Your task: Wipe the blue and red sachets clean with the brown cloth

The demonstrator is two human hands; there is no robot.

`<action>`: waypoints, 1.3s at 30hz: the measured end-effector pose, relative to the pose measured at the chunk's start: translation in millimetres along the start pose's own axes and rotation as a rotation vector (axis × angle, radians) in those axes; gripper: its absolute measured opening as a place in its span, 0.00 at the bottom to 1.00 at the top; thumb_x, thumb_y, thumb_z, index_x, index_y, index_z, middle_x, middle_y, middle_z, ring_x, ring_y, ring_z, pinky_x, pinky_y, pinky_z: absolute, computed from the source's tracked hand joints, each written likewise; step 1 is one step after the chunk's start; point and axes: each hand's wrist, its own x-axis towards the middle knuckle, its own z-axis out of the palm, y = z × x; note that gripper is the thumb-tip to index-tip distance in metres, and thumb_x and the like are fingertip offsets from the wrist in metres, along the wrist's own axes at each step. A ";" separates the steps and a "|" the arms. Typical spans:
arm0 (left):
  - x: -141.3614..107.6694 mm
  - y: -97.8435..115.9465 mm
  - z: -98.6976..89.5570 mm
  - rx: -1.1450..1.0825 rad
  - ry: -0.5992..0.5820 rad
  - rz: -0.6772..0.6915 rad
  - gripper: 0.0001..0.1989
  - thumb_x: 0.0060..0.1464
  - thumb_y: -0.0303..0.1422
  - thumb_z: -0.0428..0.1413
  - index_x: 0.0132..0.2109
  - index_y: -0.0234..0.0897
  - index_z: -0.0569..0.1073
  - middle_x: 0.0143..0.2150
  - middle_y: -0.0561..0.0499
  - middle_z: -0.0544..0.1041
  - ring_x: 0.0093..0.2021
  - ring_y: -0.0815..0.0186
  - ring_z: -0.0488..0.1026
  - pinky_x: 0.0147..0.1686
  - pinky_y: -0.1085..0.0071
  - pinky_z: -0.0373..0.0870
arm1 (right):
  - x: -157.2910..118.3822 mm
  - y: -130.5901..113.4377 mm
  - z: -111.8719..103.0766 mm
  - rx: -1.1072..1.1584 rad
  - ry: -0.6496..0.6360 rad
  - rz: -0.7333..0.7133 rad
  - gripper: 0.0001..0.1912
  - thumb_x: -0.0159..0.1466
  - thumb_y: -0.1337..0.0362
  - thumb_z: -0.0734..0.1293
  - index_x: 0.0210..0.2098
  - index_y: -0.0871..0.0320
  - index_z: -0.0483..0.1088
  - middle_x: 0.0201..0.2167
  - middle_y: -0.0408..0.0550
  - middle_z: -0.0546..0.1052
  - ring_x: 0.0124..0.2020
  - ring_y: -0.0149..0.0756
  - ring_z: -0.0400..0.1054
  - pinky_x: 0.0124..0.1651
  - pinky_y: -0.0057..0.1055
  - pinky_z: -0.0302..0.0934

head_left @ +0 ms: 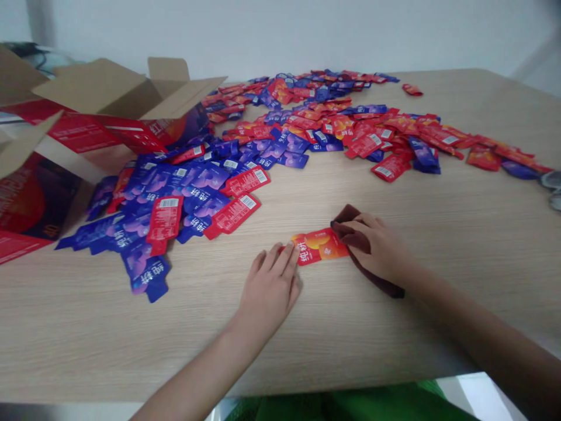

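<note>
A red and orange sachet [319, 245] with pictured orange fruit lies flat on the table in front of me. My left hand [269, 286] rests palm down, its fingers laid over the sachet's left end and hiding that end. In my right hand [381, 248] is a bunched dark maroon cloth [350, 219], pressed against the sachet's right end. Part of the cloth hangs below the hand along the table. To the left, a pile of blue-purple sachets [149, 222] spreads out, with some red sachets [236, 215] on top, barcode side up.
Two open cardboard boxes, a wider one [131, 131] and a nearer one [30, 204], stand at the left. Long heaps of mixed red and blue sachets [307, 123] run across the back of the wooden table [280, 345]. Round silvery items [552, 187] sit at the right edge.
</note>
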 end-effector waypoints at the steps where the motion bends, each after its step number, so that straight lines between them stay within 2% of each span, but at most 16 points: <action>1: -0.6 0.2 0.8 -0.001 0.008 0.000 0.25 0.63 0.32 0.48 0.65 0.32 0.62 0.65 0.44 0.66 0.64 0.52 0.62 0.60 0.52 0.61 | -0.6 4.0 -1.2 0.013 0.007 0.003 0.19 0.61 0.64 0.64 0.52 0.52 0.70 0.47 0.53 0.72 0.47 0.48 0.66 0.49 0.48 0.62; 4: -2.2 1.2 2.2 -0.004 0.050 -0.003 0.24 0.63 0.32 0.48 0.64 0.31 0.64 0.65 0.43 0.66 0.64 0.51 0.61 0.60 0.51 0.60 | -1.7 -0.3 -0.8 0.061 0.076 -0.019 0.18 0.60 0.64 0.65 0.51 0.51 0.70 0.46 0.51 0.72 0.46 0.48 0.67 0.48 0.47 0.63; 8: -2.4 2.3 0.5 0.005 0.078 -0.047 0.22 0.62 0.33 0.50 0.61 0.30 0.66 0.64 0.39 0.66 0.63 0.50 0.61 0.58 0.52 0.61 | -1.6 -27.4 3.7 0.048 0.196 -0.082 0.19 0.59 0.64 0.67 0.51 0.52 0.69 0.47 0.53 0.72 0.45 0.49 0.66 0.46 0.48 0.63; 12: -1.2 5.3 -3.0 0.040 0.052 -0.071 0.22 0.60 0.34 0.51 0.59 0.28 0.67 0.57 0.38 0.70 0.56 0.51 0.66 0.51 0.55 0.66 | 3.3 -45.8 2.0 0.087 0.315 -0.094 0.19 0.60 0.64 0.67 0.50 0.49 0.69 0.48 0.52 0.71 0.47 0.50 0.66 0.48 0.50 0.63; 16: -2.2 17.4 -11.9 0.113 -0.003 -0.197 0.20 0.59 0.34 0.52 0.55 0.26 0.70 0.47 0.38 0.74 0.45 0.51 0.71 0.41 0.56 0.71 | 8.9 -41.6 2.9 0.216 0.387 -0.037 0.20 0.59 0.67 0.67 0.51 0.49 0.68 0.49 0.52 0.69 0.50 0.50 0.66 0.51 0.50 0.63; 18: -0.6 22.8 -20.0 0.069 -0.044 -0.214 0.17 0.61 0.36 0.51 0.50 0.27 0.73 0.43 0.39 0.74 0.41 0.53 0.72 0.38 0.57 0.72 | 12.0 -34.2 7.4 0.260 0.375 0.019 0.21 0.58 0.68 0.66 0.51 0.48 0.68 0.48 0.51 0.70 0.50 0.49 0.66 0.52 0.50 0.63; 21: 7.4 17.9 -31.9 -0.093 -0.086 -0.098 0.14 0.65 0.33 0.46 0.46 0.32 0.74 0.41 0.42 0.75 0.39 0.57 0.73 0.39 0.59 0.73 | 16.7 -24.8 14.2 0.322 0.330 0.044 0.20 0.59 0.67 0.66 0.51 0.48 0.69 0.46 0.49 0.71 0.49 0.47 0.68 0.53 0.49 0.63; 24: 15.0 -4.9 -34.8 -0.113 -0.044 0.041 0.12 0.64 0.28 0.48 0.50 0.35 0.74 0.47 0.44 0.75 0.49 0.56 0.72 0.48 0.57 0.70 | 17.7 -24.3 14.6 0.355 0.258 -0.024 0.18 0.60 0.66 0.66 0.50 0.49 0.69 0.48 0.50 0.71 0.50 0.46 0.68 0.54 0.49 0.62; 27: 12.1 -28.4 -25.1 -0.048 0.007 0.051 0.16 0.62 0.26 0.50 0.55 0.39 0.72 0.57 0.42 0.72 0.58 0.52 0.66 0.52 0.52 0.67 | 15.6 -35.0 9.8 0.389 0.195 -0.074 0.20 0.60 0.67 0.65 0.51 0.49 0.68 0.50 0.49 0.71 0.51 0.45 0.67 0.53 0.47 0.63; 29: 4.4 -34.3 -16.3 -0.034 0.011 0.052 0.20 0.61 0.25 0.50 0.59 0.40 0.70 0.61 0.41 0.69 0.61 0.50 0.63 0.53 0.51 0.66 | 16.1 -47.1 7.9 0.402 0.149 -0.111 0.22 0.59 0.68 0.66 0.53 0.48 0.68 0.51 0.49 0.71 0.50 0.44 0.66 0.53 0.46 0.62; 32: -7.2 -26.2 -8.9 -0.031 0.002 0.065 0.21 0.62 0.27 0.50 0.61 0.39 0.68 0.62 0.39 0.66 0.60 0.50 0.63 0.51 0.52 0.67 | 24.9 -64.9 10.5 0.327 0.033 -0.173 0.22 0.58 0.66 0.68 0.52 0.49 0.70 0.50 0.49 0.71 0.50 0.45 0.65 0.51 0.45 0.62; 35: -9.5 -10.9 -11.2 0.018 -0.003 0.018 0.19 0.62 0.31 0.52 0.59 0.40 0.69 0.59 0.38 0.68 0.54 0.49 0.67 0.47 0.52 0.68 | 38.9 -69.0 14.9 0.242 -0.043 -0.164 0.19 0.59 0.65 0.68 0.51 0.51 0.71 0.48 0.50 0.72 0.50 0.45 0.65 0.51 0.46 0.61; 37: -4.5 -5.5 -14.2 0.064 -0.008 -0.016 0.18 0.62 0.32 0.53 0.58 0.40 0.71 0.55 0.39 0.71 0.51 0.50 0.69 0.46 0.52 0.68 | 44.3 -61.4 13.6 0.224 -0.003 -0.119 0.19 0.60 0.65 0.67 0.51 0.52 0.71 0.48 0.51 0.73 0.50 0.45 0.65 0.52 0.47 0.60; 39: 3.2 -6.9 -14.9 0.095 0.006 -0.014 0.17 0.63 0.34 0.54 0.57 0.39 0.71 0.53 0.39 0.72 0.52 0.50 0.69 0.49 0.50 0.66 | 42.5 -49.3 8.2 0.241 0.077 -0.073 0.18 0.60 0.66 0.66 0.50 0.53 0.71 0.48 0.51 0.73 0.50 0.46 0.66 0.53 0.47 0.60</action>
